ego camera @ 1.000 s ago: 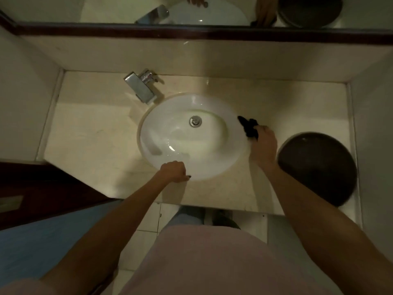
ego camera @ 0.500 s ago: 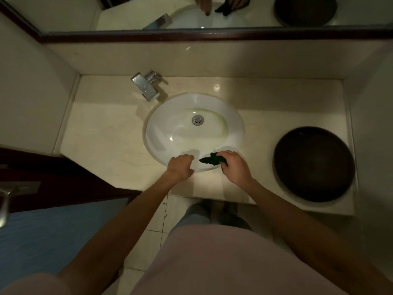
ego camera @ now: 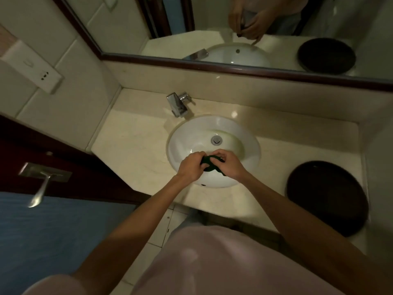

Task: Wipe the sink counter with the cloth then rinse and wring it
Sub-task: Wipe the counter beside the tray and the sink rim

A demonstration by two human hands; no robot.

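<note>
Where the wall meets the bench point(ego camera: 131, 145), a wide mirror point(ego camera: 265, 30) runs along the back, reflecting the basin, my hands and the dark tray. Cream stone forms the bench surface, lit unevenly, with a glossy patch near the rear edge. At the bench's right end sits a round dark tray point(ego camera: 327, 196), well apart from the basin. Set into the middle of the bench is the white oval sink point(ego camera: 191, 133), its metal drain point(ego camera: 216, 139) visible in the bowl. A chrome tap point(ego camera: 177, 104) stands at the sink's rear left, spout angled toward the bowl; I cannot tell whether water is running. To the left, a metal door handle point(ego camera: 40, 188) projects from a dark wooden door.

My left hand point(ego camera: 190, 167) and right hand point(ego camera: 228, 165) meet over the near part of the bowl, above its front rim. Both are clenched on the dark green cloth point(ego camera: 209, 163), which is bunched between them, each grip taking one end. A small tail of cloth hangs below my right palm. Whether the cloth is wet cannot be determined at this light level.
</note>
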